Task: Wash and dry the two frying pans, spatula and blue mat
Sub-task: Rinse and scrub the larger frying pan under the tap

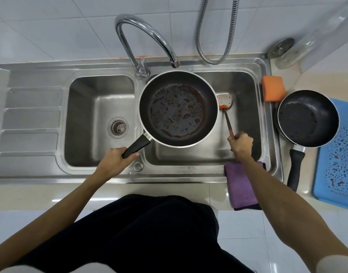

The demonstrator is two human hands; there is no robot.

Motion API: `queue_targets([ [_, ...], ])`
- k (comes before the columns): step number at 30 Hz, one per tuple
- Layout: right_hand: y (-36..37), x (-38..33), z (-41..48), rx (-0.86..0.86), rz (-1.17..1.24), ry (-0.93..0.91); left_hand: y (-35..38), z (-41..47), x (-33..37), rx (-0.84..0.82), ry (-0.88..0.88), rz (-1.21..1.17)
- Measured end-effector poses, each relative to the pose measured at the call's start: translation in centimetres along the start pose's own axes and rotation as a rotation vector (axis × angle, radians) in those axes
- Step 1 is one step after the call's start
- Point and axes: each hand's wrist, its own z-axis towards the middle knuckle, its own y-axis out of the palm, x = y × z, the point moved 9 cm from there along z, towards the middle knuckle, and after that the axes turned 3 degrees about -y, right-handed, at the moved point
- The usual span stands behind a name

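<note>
Both hands loaded over the sink; greasy pan being carried one-handed.

The left hand (118, 158) is being wrapped round the end of the black handle of the large frying pan (178, 109), which is being held level over the right basin of the sink (188, 174), near the tap (145, 36). The right hand (240, 141) is being curled round the spatula (226, 119) handle, with the blade being rested in the basin just beside the pan. Brown oily residue is being carried in the pan: any tilt is likely to spill it, and a greasy handle may slip. The purple cloth (242, 186) is being crossed by the right forearm and could be dragged in. The small frying pan (307, 118) is being left half on the sink edge, half on the blue mat (338, 154) on the table, where an elbow could knock it.
</note>
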Motion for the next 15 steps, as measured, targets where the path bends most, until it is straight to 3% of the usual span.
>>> queue_targets([
  [4,-0.7,-1.0,-1.1,-0.011,-0.003,-0.013,0.4,0.5,0.0,-0.003,0.018,-0.007],
  [8,-4.1,-4.1,-3.2,0.159,0.047,-0.112,0.6,1.3,-0.3,-0.005,0.028,0.004],
  [12,-8.1,-10.1,-7.0,0.349,0.162,-0.38,0.7,2.1,-0.4,-0.014,0.015,-0.006],
  [15,-8.9,-15.7,-10.7,0.37,0.195,-0.617,1.0,2.6,-0.1,-0.012,0.011,0.01],
])
